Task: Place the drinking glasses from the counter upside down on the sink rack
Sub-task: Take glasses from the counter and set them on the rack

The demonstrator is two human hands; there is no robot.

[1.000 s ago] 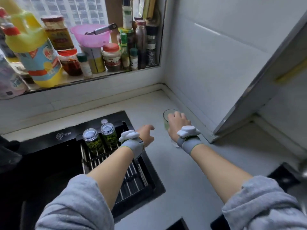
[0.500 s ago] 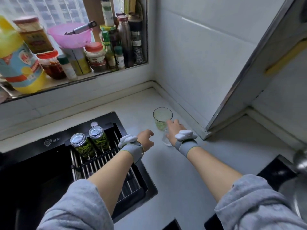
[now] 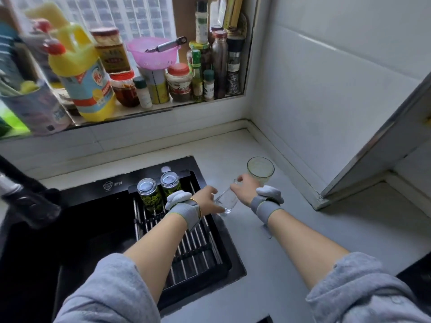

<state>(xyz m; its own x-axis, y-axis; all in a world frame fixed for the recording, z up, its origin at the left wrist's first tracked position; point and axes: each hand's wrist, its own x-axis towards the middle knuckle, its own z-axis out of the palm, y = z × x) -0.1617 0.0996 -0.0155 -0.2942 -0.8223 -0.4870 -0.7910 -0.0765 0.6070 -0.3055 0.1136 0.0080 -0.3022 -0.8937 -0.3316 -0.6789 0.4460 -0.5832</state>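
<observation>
Clear glass tilted beside sink rack; both hands pinch it: right hand on top, left hand at base; fingertips hidden.

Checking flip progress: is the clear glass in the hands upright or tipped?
Tipped. The clear glass lies slanted between the right hand and left hand.

Right hand grips a clear glass by its upper end, tilted, over the bench just beside the sink rack; left hand touches its lower end. Two glasses stand inverted on the rack's far end; a third glass stands upright on the bench behind the right hand.
</observation>
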